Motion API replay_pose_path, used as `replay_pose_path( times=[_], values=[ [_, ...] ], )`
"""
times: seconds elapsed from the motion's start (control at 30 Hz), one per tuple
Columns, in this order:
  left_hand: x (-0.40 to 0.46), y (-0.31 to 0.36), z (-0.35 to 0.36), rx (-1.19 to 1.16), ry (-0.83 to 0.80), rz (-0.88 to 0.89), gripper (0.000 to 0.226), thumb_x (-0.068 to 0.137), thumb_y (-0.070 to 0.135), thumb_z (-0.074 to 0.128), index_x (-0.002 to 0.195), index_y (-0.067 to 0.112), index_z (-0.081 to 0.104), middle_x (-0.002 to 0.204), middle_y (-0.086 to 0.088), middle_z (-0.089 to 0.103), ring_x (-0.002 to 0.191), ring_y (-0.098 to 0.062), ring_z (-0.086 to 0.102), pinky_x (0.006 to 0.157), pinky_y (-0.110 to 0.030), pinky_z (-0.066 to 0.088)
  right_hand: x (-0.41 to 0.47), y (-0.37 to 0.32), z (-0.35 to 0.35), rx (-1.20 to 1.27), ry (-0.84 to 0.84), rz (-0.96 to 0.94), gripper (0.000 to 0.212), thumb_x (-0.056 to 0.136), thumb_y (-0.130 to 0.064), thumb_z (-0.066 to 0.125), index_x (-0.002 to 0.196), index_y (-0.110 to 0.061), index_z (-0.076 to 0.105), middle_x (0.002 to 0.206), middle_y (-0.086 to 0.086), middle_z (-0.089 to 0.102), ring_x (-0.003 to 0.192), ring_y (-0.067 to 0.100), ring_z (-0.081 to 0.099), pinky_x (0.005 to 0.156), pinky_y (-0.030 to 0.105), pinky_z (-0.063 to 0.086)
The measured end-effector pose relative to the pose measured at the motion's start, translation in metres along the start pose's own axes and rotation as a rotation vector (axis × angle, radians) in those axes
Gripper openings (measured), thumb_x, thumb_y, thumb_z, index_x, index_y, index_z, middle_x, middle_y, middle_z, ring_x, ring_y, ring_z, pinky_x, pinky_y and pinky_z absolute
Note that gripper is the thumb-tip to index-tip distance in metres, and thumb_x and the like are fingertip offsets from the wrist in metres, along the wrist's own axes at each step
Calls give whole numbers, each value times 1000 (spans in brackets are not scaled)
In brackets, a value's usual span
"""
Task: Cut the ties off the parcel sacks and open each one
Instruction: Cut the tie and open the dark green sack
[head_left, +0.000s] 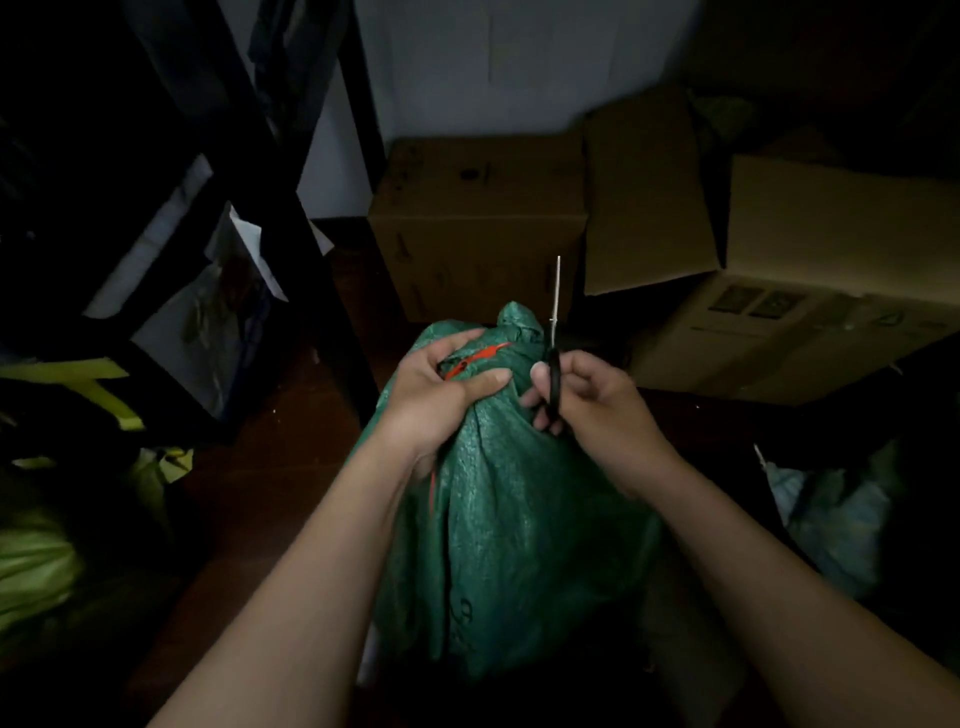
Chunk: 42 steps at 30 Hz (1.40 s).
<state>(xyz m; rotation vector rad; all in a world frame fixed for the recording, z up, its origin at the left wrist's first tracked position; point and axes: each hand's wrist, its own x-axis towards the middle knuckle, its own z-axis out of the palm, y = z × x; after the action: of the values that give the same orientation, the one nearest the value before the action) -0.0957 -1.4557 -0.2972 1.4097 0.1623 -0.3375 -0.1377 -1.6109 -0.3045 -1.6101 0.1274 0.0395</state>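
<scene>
1. A green woven plastic parcel sack (509, 519) stands upright on the dark reddish floor (291, 447), directly in front of the person. Its neck is gathered into a bunched tuft at the top, so nothing inside it can be seen.
2. An orange-red plastic tie (475, 358) runs round the gathered neck; one end sticks out toward the tuft, and a thin red strand hangs down the sack's left side below the wrist.
3. The left hand (447, 389) grips the sack's neck from the left, fingers curled over the top and thumb stretched across the near side, so the tie sits inside its grasp.
4. The right hand (582, 395) holds a pair of black-handled scissors (555, 353), fingers curled through the handles. The pale blades point straight up and look closed together, just to the right of the sack's tuft and apart from the tie.
5. Both forearms reach in from the bottom edge and meet at the sack's top.
6. Behind the sack stand brown cardboard boxes (478, 228); the one at the right (810, 291) has a raised flap, its contents hidden.
7. A dark metal shelf rack (291, 218) at the left holds pale plastic-wrapped packages (208, 312). Yellow-green sacks (36, 561) lie by the left edge.
</scene>
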Motion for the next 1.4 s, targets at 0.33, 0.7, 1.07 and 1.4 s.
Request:
replay_pose_path(
  times=[0.33, 0.7, 1.07, 1.4],
  values=[
    [-8, 9, -34, -115, 25, -59, 52, 74, -18, 66, 110, 20, 65, 88, -6, 75, 79, -19, 73, 60, -26, 56, -28, -15, -1, 206, -417, 173, 26, 89, -28, 61, 87, -4, 55, 67, 5, 60, 58, 18, 52, 55, 24, 43],
    [-15, 12, -34, -68, 9, -49, 56, 74, -17, 68, 117, 19, 65, 93, -8, 75, 84, -22, 72, 65, -28, 57, -30, 0, 3, 261, -518, 241, 48, 72, -59, 73, 83, -13, 65, 67, 8, 57, 61, 19, 52, 59, 25, 44],
    [-17, 11, -32, -78, -39, -32, 55, 73, -16, 68, 120, 12, 64, 96, -9, 75, 87, -22, 72, 67, -27, 57, -29, 3, 0, 207, -493, 246, 34, 77, -52, 63, 78, -18, 66, 64, 6, 58, 57, 17, 52, 56, 23, 40],
    [-23, 12, -25, 103, -86, -29, 57, 73, -8, 74, 125, 9, 61, 112, -12, 69, 104, -23, 67, 93, -36, 53, -32, 2, 2, 149, -449, 212, 41, 76, -56, 64, 76, -15, 62, 61, 6, 57, 56, 18, 50, 59, 31, 36]
  ],
)
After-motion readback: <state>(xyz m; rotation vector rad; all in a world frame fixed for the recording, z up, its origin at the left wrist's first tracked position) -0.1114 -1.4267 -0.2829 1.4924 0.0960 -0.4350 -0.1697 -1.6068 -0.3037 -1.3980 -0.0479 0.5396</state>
